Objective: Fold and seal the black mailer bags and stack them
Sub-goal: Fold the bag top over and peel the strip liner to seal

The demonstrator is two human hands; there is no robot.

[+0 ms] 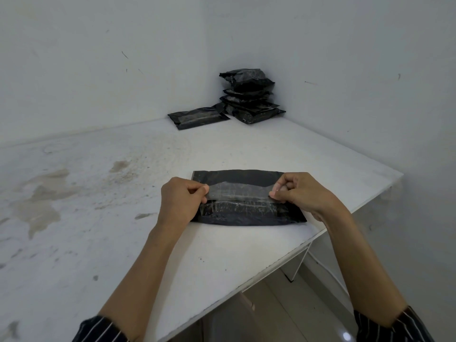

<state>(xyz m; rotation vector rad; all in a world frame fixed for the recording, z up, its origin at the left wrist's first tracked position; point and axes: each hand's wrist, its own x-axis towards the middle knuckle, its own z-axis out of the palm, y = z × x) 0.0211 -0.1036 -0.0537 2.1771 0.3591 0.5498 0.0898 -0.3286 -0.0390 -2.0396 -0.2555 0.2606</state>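
Observation:
A black mailer bag (pixel 246 215) lies flat on the white table (pixel 123 193) near its right front edge. Its grey flap (pixel 240 192) is lifted and folded toward me. My left hand (pixel 180 201) pinches the flap's left end and my right hand (pixel 298 193) pinches its right end. The bag's far part (pixel 237 177) shows black behind the flap. In the far corner stands a stack of several sealed black mailer bags (pixel 250 97). One more sealed bag (pixel 197 117) lies flat to the left of the stack.
Two white walls meet behind the stack. The table's surface is stained and scuffed on the left (pixel 44 193). The table's right edge (pixel 345 213) runs diagonally close to the bag, with tiled floor (pixel 283 317) below.

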